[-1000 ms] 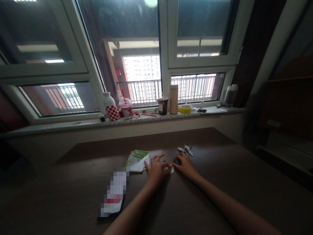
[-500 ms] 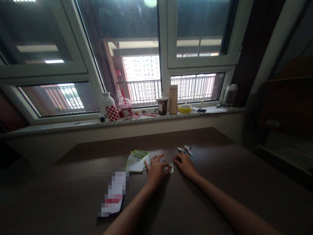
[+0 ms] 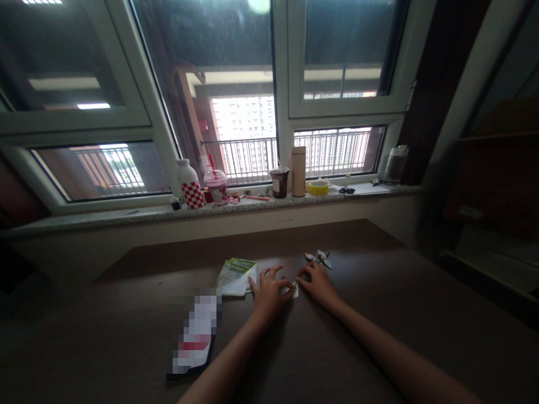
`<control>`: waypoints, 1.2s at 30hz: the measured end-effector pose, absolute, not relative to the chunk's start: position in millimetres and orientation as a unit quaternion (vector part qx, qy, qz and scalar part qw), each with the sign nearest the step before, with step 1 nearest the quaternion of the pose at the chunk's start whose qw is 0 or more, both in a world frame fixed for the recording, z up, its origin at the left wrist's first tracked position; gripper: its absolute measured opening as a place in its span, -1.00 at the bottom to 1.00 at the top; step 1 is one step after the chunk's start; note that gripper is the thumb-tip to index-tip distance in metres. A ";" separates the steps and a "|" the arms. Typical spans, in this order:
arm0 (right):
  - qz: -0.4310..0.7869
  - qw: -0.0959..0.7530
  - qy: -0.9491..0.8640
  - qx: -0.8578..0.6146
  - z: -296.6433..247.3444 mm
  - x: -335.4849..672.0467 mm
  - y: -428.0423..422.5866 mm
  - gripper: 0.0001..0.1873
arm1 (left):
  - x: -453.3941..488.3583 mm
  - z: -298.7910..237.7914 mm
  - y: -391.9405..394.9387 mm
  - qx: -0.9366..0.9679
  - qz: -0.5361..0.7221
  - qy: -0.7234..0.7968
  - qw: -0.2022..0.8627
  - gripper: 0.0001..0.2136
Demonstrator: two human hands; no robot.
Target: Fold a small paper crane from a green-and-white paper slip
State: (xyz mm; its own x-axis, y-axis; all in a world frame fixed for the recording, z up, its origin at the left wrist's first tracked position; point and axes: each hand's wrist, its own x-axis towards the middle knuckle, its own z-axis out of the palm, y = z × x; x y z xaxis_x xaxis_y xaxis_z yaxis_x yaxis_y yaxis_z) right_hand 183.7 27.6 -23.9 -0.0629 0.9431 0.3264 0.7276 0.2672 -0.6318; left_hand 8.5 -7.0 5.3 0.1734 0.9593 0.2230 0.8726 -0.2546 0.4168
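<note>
On the brown table, my left hand (image 3: 269, 290) has its thumb and index finger pinched on a small white-and-green piece of paper (image 3: 295, 291); its other fingers are spread. My right hand (image 3: 316, 281) lies just to the right, fingers curled together, their tips at the paper's upper right edge. Much of the paper is hidden under the left fingers. Left of my left hand lie several green-and-white printed sheets (image 3: 236, 278), overlapping. Small folded paper pieces (image 3: 322, 258) rest just beyond my right hand.
A phone with a blurred-out surface (image 3: 196, 331) lies on the table (image 3: 379, 336) at front left. Along the windowsill stand a checkered bottle (image 3: 191, 188), a pink drink cup (image 3: 217, 188), a dark drink cup (image 3: 279, 182), a tan flask (image 3: 298, 171), yellow tape (image 3: 319, 187) and scissors (image 3: 347, 191).
My right hand has shifted slightly left, its fingertips closer to the small piece of paper. My left hand keeps its pinch in nearly the same place.
</note>
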 end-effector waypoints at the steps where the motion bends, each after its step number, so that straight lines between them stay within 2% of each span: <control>1: 0.149 0.352 -0.713 -0.588 -22.8 183.0 26.9 -0.90 | 8.3 4.8 -6.7 0.760 0.225 0.603 0.095 -0.92; 36: 0.125 0.337 -0.730 -0.582 -26.2 185.1 34.1 -0.88 | 8.8 6.4 -8.7 0.760 0.214 0.608 0.089 -0.90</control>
State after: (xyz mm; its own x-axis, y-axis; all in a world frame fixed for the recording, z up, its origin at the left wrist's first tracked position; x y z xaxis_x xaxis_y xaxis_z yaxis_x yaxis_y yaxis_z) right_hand 185.1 34.1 -26.2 -0.0959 0.9332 0.3463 0.7651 0.2917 -0.5741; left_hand 8.8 -8.7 6.4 0.1703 0.9613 0.2164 0.8851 -0.2457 0.3953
